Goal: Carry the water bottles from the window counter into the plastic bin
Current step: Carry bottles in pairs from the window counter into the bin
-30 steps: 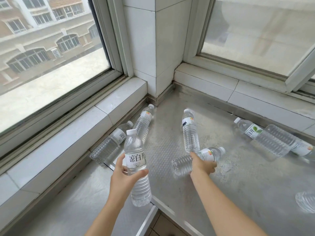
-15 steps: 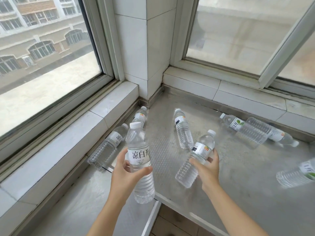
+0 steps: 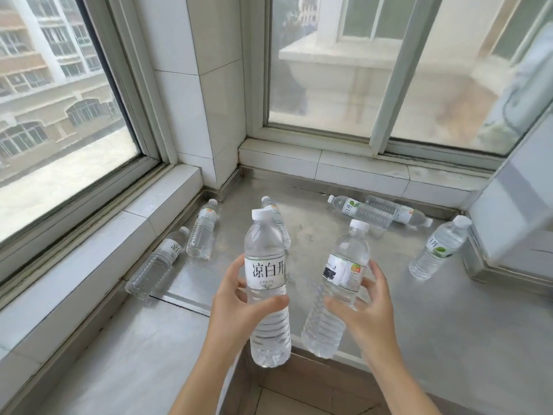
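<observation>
While gripping one upright bottle (image 3: 267, 283) in the left hand (image 3: 239, 307), holding a second, tilted bottle (image 3: 338, 290) in the right hand (image 3: 366, 313). Both raised above the worktop (image 3: 434, 319) edge; more bottles (image 3: 201, 235) lying behind.

1. The bottle in the left hand (image 3: 267, 283) carries a white label with large black characters 凉白开; the small print below is too fine to read.
2. A lying bottle by the left sill (image 3: 155, 263) shows what looks like 凉白 on its label.
3. The bottle at the right wall (image 3: 438, 248) and a lying bottle at the back (image 3: 359, 208) each show 白开 beside a green leaf mark.
</observation>
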